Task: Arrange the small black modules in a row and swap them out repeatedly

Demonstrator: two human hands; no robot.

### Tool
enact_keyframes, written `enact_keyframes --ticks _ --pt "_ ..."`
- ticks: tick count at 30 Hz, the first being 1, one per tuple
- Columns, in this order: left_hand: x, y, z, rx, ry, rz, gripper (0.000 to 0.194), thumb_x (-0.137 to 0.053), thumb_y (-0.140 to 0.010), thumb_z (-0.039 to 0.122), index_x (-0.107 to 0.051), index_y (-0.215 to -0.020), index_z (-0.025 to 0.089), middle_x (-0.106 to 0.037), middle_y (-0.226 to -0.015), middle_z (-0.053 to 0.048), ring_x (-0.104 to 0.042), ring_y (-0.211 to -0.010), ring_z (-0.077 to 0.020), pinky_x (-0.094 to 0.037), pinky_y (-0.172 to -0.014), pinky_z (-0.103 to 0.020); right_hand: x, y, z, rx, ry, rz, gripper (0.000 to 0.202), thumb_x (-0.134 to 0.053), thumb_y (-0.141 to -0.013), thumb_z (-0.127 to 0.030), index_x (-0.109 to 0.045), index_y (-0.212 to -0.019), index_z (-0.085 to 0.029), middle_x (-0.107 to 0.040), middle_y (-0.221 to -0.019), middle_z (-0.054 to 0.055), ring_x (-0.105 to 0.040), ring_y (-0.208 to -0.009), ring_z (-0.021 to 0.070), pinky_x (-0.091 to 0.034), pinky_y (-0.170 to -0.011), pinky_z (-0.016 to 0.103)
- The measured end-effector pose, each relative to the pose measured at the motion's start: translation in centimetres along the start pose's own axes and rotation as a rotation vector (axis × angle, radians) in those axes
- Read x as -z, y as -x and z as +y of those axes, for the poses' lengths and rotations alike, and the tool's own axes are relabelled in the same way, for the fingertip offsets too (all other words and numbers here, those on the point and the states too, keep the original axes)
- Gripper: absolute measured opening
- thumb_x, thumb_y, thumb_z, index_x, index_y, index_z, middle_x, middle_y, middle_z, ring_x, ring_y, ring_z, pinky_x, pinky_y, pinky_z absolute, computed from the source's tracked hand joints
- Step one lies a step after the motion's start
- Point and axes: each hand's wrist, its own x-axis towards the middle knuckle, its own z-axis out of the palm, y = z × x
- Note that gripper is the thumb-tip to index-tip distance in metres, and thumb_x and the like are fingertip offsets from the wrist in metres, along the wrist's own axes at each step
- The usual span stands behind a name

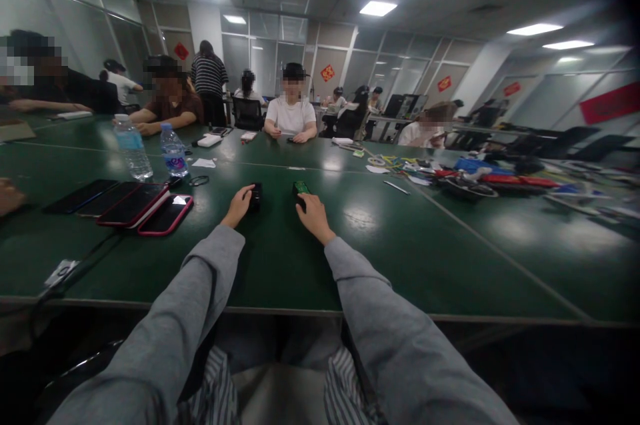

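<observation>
My left hand (239,206) is closed at the left side of a small black box-shaped object (256,198) on the green table. Its fingertips reach the top of that object, and its thumb is hidden. To the right, my right hand (315,215) is curled over the near end of a dark casing with a green circuit board (301,188) showing at its far end. The hand covers the rest of this piece. A short gap of bare tabletop separates the two objects.
Left of me lie several phones, one a pink-rimmed phone (167,214), with two water bottles (174,153) behind them. A pen (397,187) and a pile of cables and parts (480,178) are at right. A person in white (291,115) sits opposite.
</observation>
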Motion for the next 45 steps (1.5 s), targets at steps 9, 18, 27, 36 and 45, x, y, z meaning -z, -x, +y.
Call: enact_keyframes --ticks 9,18,27,36,45 --pt "-0.9 0.5 0.1 -0.079 -0.150 -0.081 0.067 -0.071 -0.077 0.049 -0.055 -0.134 0.017 -0.054 -0.139 -0.015 -0.049 -0.131 -0.0261 -0.035 -0.113 -0.041 -1.4 -1.4 0.2 -0.190 0.005 0.138 0.065 -0.060 -0.088 -0.044 -0.044 -0.139 -0.008 -0.053 -0.134 0.020 -0.045 -0.125 0.0314 -0.040 -0.100 0.044" --pt "-1.0 0.6 0.1 -0.068 -0.243 -0.092 0.070 -0.065 -0.082 0.053 -0.048 -0.140 0.018 -0.049 -0.144 -0.015 -0.045 -0.135 -0.0263 -0.034 -0.114 -0.040 -2.4 -2.0 -0.3 -0.180 0.144 -0.014 0.063 -0.052 -0.087 -0.015 -0.032 -0.146 -0.007 -0.049 -0.136 0.022 -0.047 -0.127 0.0288 -0.037 -0.105 0.041" --pt "-0.9 0.6 0.1 -0.090 -0.243 -0.099 0.071 -0.063 -0.083 0.056 -0.048 -0.140 0.017 -0.049 -0.145 -0.015 -0.046 -0.134 -0.0258 -0.034 -0.114 -0.040 -2.9 -2.2 -0.4 -0.164 0.104 0.013 0.066 -0.054 -0.092 -0.038 -0.033 -0.147 -0.009 -0.035 -0.146 0.025 -0.037 -0.134 0.0343 -0.038 -0.104 0.048" --pt "-1.0 0.9 0.5 -0.103 -0.248 -0.084 0.065 -0.063 -0.084 0.049 -0.049 -0.139 0.017 -0.052 -0.141 -0.015 -0.048 -0.133 -0.0252 -0.037 -0.112 -0.039 -3.3 -3.1 0.5 -0.221 -0.012 0.031 0.052 -0.052 -0.087 -0.020 -0.045 -0.135 -0.003 -0.057 -0.126 0.020 -0.055 -0.117 0.0264 -0.043 -0.102 0.038" --pt "-3.0 2.0 3.0 -0.021 -0.396 -0.059 0.069 -0.056 -0.087 0.055 -0.042 -0.144 0.019 -0.045 -0.147 -0.017 -0.043 -0.137 -0.0295 -0.037 -0.111 -0.044 -3.6 -2.6 -2.3 0.034 0.229 -0.039 0.066 -0.052 -0.089 -0.022 -0.030 -0.150 -0.008 -0.032 -0.151 0.021 -0.027 -0.142 0.0305 -0.029 -0.114 0.045"
